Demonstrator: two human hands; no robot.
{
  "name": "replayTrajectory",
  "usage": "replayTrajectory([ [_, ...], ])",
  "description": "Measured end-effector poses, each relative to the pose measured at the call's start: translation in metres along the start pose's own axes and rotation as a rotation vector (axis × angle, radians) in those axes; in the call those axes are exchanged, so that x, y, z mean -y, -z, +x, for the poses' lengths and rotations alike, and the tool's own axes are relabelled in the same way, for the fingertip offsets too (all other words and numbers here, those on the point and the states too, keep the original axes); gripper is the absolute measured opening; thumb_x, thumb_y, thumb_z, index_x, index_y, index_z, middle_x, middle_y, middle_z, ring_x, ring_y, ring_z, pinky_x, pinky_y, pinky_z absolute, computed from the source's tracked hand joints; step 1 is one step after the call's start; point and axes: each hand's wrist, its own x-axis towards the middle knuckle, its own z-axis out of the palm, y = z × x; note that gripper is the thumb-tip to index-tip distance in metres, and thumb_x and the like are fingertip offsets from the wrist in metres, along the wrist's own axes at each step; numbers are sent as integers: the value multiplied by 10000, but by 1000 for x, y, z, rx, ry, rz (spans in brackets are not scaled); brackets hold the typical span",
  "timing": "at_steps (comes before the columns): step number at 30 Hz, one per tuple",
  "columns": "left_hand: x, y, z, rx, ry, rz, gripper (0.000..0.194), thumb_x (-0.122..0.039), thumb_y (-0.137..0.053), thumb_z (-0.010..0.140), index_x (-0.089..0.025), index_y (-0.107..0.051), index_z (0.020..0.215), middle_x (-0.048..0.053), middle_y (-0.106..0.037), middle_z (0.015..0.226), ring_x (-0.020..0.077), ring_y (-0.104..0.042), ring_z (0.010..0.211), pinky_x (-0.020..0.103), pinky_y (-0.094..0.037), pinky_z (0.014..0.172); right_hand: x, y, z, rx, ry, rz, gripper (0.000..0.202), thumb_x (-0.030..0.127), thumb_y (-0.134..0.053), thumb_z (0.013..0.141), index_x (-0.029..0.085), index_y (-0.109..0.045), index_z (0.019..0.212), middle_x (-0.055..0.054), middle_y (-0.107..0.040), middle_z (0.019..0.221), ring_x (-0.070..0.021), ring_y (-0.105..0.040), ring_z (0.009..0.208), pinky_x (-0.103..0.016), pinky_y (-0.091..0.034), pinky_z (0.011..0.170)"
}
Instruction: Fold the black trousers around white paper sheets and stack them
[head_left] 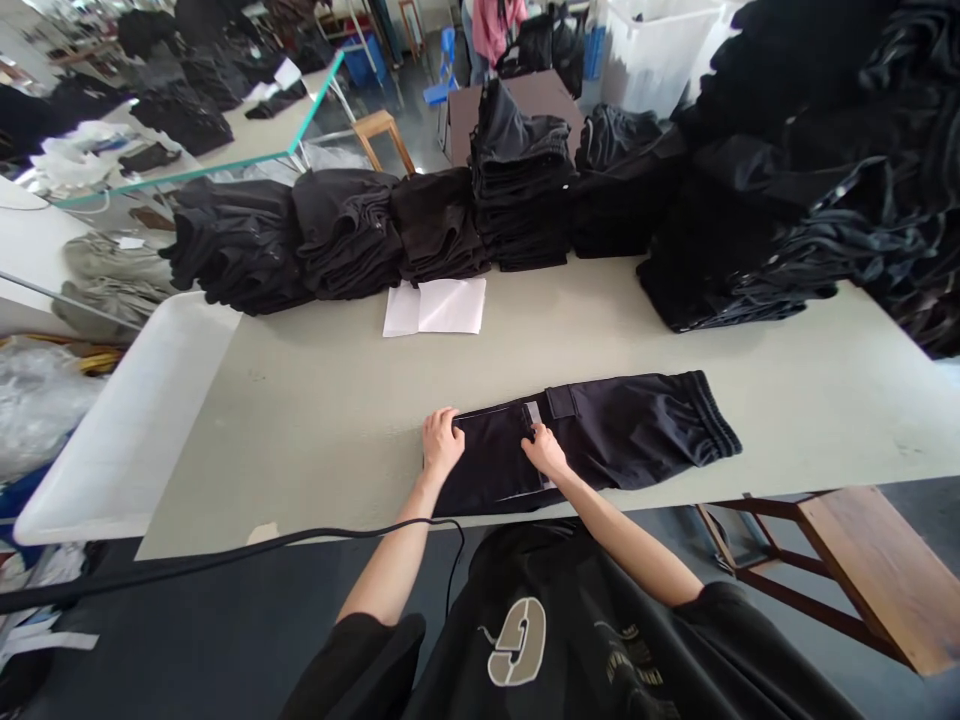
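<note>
Black trousers point(637, 425) lie lengthwise along the table's near edge, with an elastic cuff at the right end and a flap pocket near the middle. Their left part is folded over, and a light strip point(533, 412) of some flat sheet shows at the fold's edge. My left hand point(442, 442) grips the left end of the fold, fingers bent over the border. Near the middle, my right hand point(544, 450) pinches the edge of the folded layer beside the light strip. The fabric covers most of the flat sheet, so its kind is unclear.
Stacks of folded black garments point(345, 235) line the table's far side, with a larger pile point(750, 230) at right. White paper point(436, 306) lies before them. A black cable point(300, 537) crosses the lower left. A wooden stool point(885, 570) stands at right; a person point(495, 30) is far behind.
</note>
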Motion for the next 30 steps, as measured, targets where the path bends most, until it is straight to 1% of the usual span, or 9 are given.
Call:
replayTrajectory([
  [4, 48, 36, 42, 336, -5, -46, 359, -215, -562, 887, -216, -684, 1224, 89, -743, 1218, 274, -653, 1201, 456, -457, 1130, -5, -2, 10, 64, -162, 30, 565, 307, -521, 944, 130, -469, 1478, -166, -617, 1346, -269, -605, 1247, -341, -468, 1008],
  [7, 72, 45, 57, 543, 22, -133, 327, -281, -580, 876, -223, -703, 1173, 56, -763, 1180, 225, -694, 1128, 366, -518, 1043, -5, -10, 5, 27, -184, -60, 541, 342, -549, 929, 107, -541, 1415, -205, -568, 1383, -313, -558, 1286, -374, -471, 1000],
  [11, 78, 42, 67, 690, -5, -72, 356, -305, -645, 824, -224, -730, 1160, 68, -755, 1209, 233, -696, 1135, 334, -524, 1005, -1, -22, -2, -35, -137, -204, 407, 347, -555, 931, 139, -667, 1262, -206, -553, 1361, -342, -510, 1296, -417, -466, 989],
  [16, 83, 37, 77, 774, -139, 206, 343, -375, -711, 792, -248, -780, 1104, 99, -764, 1118, 321, -642, 1188, 439, -459, 1073, -10, -27, 2, -44, -108, -246, 353, 263, -482, 962, 140, -705, 1206, -187, -590, 1308, -300, -546, 1238, -370, -481, 961],
  [19, 93, 36, 82, 782, -206, 326, 284, -440, -688, 829, -253, -806, 1009, 115, -750, 1137, 345, -581, 1247, 474, -421, 1090, -19, -29, 6, -99, -65, -283, 343, 229, -437, 990, 116, -710, 1165, -186, -615, 1270, -271, -586, 1187, -316, -494, 949],
  [23, 104, 34, 87, 731, -173, 406, 361, -523, -635, 886, -238, -812, 1017, 149, -700, 1232, 352, -554, 1262, 459, -441, 1041, -23, -34, 6, -213, -23, -334, 334, 182, -399, 1008, 84, -696, 1125, -197, -636, 1203, -252, -636, 1094, -299, -516, 915],
  [26, 104, 32, 82, 695, -168, 400, 398, -540, -597, 923, -213, -803, 1020, 164, -688, 1218, 346, -572, 1240, 449, -455, 1025, -22, -36, 7, -249, -10, -365, 316, 175, -391, 1012, 78, -690, 1050, -205, -639, 1142, -254, -656, 1029, -308, -530, 851],
  [28, 96, 29, 70, 590, -165, 406, 398, -509, -574, 947, -184, -787, 1033, 183, -677, 1211, 355, -576, 1225, 479, -455, 1033, -19, -37, 7, -273, -23, -378, 298, 176, -397, 1010, 77, -678, 1023, -210, -633, 1123, -254, -660, 1010, -306, -528, 827],
  [30, 81, 23, 51, 385, -156, 413, 386, -431, -546, 970, -151, -747, 1146, 207, -645, 1287, 366, -560, 1245, 523, -431, 1073, -17, -38, 5, -310, -42, -371, 268, 184, -426, 996, 81, -655, 1088, -205, -622, 1143, -249, -659, 1004, -299, -524, 805],
])
